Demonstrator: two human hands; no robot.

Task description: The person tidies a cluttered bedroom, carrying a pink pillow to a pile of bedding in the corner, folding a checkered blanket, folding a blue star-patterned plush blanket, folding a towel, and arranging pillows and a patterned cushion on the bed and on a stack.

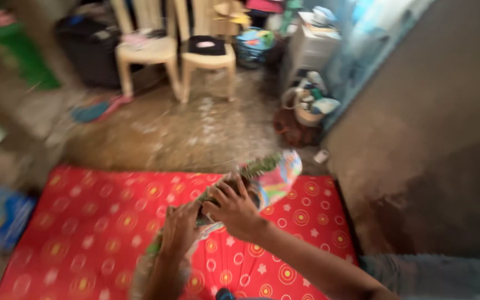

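Observation:
Both my hands hold a multicoloured patterned cloth (pixel 270 175) above a red mat (pixel 95 228) with yellow circles and white stars. My left hand (pixel 180 228) grips the cloth's lower part, fingers curled around it. My right hand (pixel 234 210) clutches the bunched cloth just to the right, touching the left hand. The cloth's free end sticks up and to the right, green and pale with bright patches. The picture is blurred, so the cloth's print is unclear.
Two cream plastic chairs (pixel 173 47) stand at the far side on a bare brown floor (pixel 195 128). A grey wall (pixel 434 139) rises on the right. Buckets and bags (pixel 304 108) sit by the wall's corner. A blue object (pixel 1 214) lies left of the mat.

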